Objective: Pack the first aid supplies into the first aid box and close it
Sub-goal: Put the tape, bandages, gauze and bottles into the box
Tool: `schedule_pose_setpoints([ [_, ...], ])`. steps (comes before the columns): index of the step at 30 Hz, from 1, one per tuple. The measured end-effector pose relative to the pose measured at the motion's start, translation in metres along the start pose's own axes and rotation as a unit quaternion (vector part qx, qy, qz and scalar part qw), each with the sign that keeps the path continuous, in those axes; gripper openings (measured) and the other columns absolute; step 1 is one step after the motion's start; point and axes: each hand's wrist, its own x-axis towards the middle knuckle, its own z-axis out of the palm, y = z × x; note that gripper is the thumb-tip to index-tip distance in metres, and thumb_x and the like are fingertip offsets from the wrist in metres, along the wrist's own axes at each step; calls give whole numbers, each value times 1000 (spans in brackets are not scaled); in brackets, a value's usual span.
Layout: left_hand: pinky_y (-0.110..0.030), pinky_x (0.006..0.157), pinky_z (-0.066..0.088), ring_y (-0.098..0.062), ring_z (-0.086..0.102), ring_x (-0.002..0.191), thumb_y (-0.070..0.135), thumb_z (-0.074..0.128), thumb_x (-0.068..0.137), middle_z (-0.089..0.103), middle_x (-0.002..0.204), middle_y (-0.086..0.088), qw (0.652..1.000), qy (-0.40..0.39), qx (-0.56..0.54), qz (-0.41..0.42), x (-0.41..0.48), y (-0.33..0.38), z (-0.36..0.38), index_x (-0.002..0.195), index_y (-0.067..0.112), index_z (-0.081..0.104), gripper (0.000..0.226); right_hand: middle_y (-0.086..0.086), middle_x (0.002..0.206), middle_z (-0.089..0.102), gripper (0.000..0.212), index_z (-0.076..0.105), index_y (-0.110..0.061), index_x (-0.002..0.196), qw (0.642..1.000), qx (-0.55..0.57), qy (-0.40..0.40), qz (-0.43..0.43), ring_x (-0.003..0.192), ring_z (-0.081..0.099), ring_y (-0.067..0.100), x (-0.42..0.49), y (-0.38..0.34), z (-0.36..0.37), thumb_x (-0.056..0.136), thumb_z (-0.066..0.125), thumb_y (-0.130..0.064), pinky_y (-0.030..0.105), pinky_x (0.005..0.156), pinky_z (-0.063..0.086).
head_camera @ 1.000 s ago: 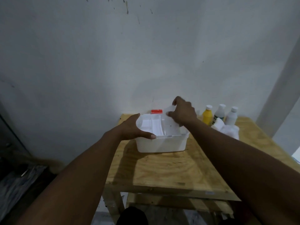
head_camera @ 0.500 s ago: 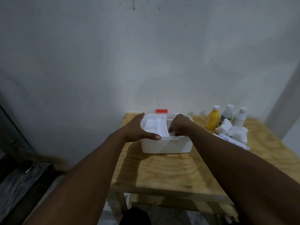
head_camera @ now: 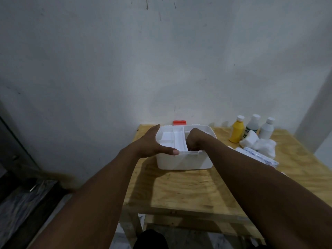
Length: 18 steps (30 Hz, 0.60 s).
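Note:
The white first aid box (head_camera: 185, 161) stands open on the wooden table (head_camera: 179, 187), with a white divided tray (head_camera: 170, 139) inside and a red latch (head_camera: 179, 122) at its back. My left hand (head_camera: 152, 142) grips the box's left rim, thumb along the front edge. My right hand (head_camera: 195, 139) reaches down into the right part of the box with its fingers curled and hidden inside. To the right stand a yellow bottle (head_camera: 236, 131) and two white bottles (head_camera: 252, 124), with white gauze rolls (head_camera: 258, 143) and a flat packet (head_camera: 256, 157) in front of them.
The table stands against a grey wall (head_camera: 161, 60). Its left and front edges drop to the floor. A dark frame (head_camera: 16, 159) runs along the far left.
My right hand has gone down from above the box's back rim into the box's right side. The left hand has stayed on the left rim.

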Motion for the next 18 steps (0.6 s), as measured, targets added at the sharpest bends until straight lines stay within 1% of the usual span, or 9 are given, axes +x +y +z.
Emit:
schedule_pose_setpoints([
  [3,-41,97,53,-16,49,120,68,88,45,47,136,9,1000,-1,-5,1,0,1,1,141,34,36,114,14,116,66,39,63,2,118,1000,5,-17,-6,104,65,28,0,0,1,84,74,-14,34,92,54],
  [5,-44,98,53,-17,49,122,71,88,44,47,138,8,1000,2,-7,-2,-1,2,0,142,34,36,117,13,110,65,38,62,2,116,1000,5,-27,-6,97,65,27,-1,0,0,84,74,-14,32,84,53],
  [6,-46,99,53,-18,49,123,74,88,42,47,139,7,1000,2,-5,-4,-1,1,0,143,34,35,120,13,109,65,38,62,2,115,1000,2,-28,-8,97,65,27,-1,0,0,84,74,-14,32,84,53],
  [9,-46,98,54,-17,50,121,74,88,41,48,136,8,1000,-4,-3,-8,-2,3,-1,141,35,36,119,14,111,70,37,67,1,110,1000,-4,-10,-14,101,68,28,0,1,0,79,78,-14,35,91,56],
  [12,-45,97,55,-16,51,120,69,89,45,50,134,9,1000,-18,5,-15,-2,9,-3,140,33,38,113,13,104,72,32,70,-1,107,999,-2,38,-30,97,70,26,-4,4,-4,80,78,-15,38,91,57],
  [14,-45,99,54,-18,51,123,73,89,40,50,137,8,999,-29,21,-29,0,13,-6,142,33,38,121,11,88,76,26,71,1,104,998,44,46,-31,85,74,25,-8,9,-12,82,75,-11,39,83,61],
  [16,-48,105,49,-22,46,132,77,87,36,43,150,5,997,-40,47,-47,4,17,-10,150,30,31,136,10,71,76,18,68,3,102,991,124,43,-16,68,75,22,-17,16,-28,88,67,-7,35,69,63],
  [17,-49,109,45,-24,41,138,78,86,37,36,158,4,995,-41,66,-56,5,21,-11,155,30,25,141,13,72,75,16,67,5,102,988,146,51,-19,64,75,23,-23,21,-37,90,62,-5,32,63,62],
  [18,-50,114,39,-26,35,144,79,84,42,28,163,3,994,-40,81,-60,6,26,-13,158,29,21,141,17,77,75,18,68,6,102,985,158,62,-25,65,75,25,-30,26,-47,92,57,-4,33,61,62],
])
